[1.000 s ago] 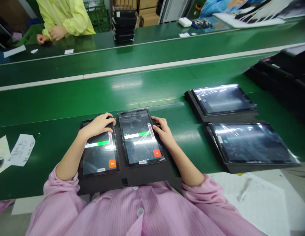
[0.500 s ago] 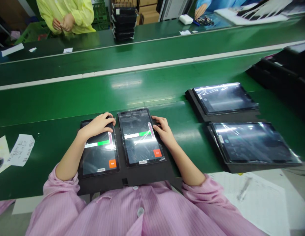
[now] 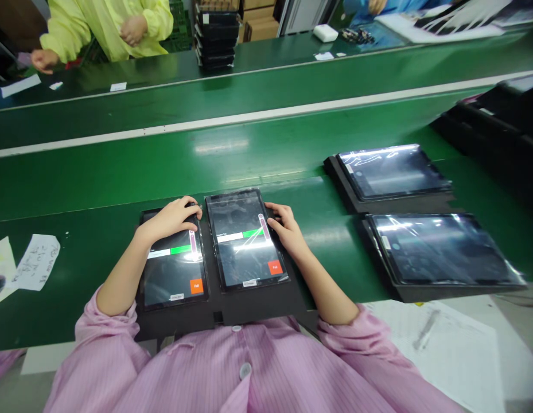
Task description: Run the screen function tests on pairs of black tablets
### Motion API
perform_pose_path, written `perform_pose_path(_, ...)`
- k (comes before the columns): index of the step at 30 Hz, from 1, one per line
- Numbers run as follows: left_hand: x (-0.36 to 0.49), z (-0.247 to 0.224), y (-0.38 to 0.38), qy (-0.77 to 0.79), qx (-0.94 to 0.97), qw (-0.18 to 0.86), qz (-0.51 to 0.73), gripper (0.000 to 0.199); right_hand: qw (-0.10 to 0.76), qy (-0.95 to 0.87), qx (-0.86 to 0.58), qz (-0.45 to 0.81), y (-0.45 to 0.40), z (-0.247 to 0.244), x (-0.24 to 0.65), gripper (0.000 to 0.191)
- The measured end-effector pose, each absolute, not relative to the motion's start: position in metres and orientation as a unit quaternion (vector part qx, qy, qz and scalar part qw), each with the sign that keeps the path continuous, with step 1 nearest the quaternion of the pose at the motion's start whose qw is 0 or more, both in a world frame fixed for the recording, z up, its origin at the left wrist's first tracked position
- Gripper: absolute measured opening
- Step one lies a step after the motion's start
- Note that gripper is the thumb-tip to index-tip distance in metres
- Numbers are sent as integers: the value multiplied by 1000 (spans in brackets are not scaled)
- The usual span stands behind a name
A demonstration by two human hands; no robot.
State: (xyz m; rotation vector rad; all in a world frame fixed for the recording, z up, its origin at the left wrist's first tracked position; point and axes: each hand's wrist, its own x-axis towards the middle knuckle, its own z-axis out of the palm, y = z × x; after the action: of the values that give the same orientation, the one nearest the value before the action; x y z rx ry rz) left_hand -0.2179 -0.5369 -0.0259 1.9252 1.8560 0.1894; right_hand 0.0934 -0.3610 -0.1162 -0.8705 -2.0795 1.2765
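Two tablets lie side by side on black foam trays at the bench's near edge, both lit with a volume slider, a white and green bar and an orange "Fail" button. Across the top of the left tablet (image 3: pixel 171 281) reaches my left hand (image 3: pixel 174 221), its fingers curled over the right edge and its thumb by the slider. My right hand (image 3: pixel 287 229) grips the right edge of the right tablet (image 3: pixel 244 258), thumb at the rim and fingers bent behind it. Fingertips of the right hand are partly hidden.
Two dark tablets in film (image 3: pixel 393 172) rest on black trays to the right. Beyond them stands a black stack (image 3: pixel 498 120). A handwritten note (image 3: pixel 38 262) lies at the left. Across the green bench, a person in yellow and another in blue sit near stacked black trays (image 3: pixel 217 37).
Both my hands and the tablets stay in place. Across the bench, the person in yellow has spread their hands apart, one reaching left; the blue-sleeved person's hand has drawn back.
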Motion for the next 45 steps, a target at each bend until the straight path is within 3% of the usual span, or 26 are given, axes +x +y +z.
perform_pose_path(14,-221,-19,-537,669,692,258,85,27,280,-768,-321,479,-360,-116,92,44)
perform_pose_path(18,-268,-23,-549,672,648,326,148,45,274,-768,-319,483,-360,-116,93,44)
perform_pose_path(25,-351,-61,-587,748,340,456,342,96,270,-769,-318,484,-356,-123,91,45)
perform_pose_path(29,-337,-76,-594,750,351,374,418,97,285,-785,-301,460,-359,-117,91,44)
perform_pose_path(32,-313,-84,-611,731,355,289,506,84,317,-836,-257,367,-379,-92,97,40)
perform_pose_path(36,-281,-96,-663,714,346,219,568,69,252,-940,-118,200,-425,-56,114,34)
perform_pose_path(40,-243,-106,-723,709,397,203,547,74,189,-971,-4,147,-464,-49,123,37)
perform_pose_path(45,-200,-101,-761,742,473,202,431,83,163,-974,3,159,-467,-54,117,38)
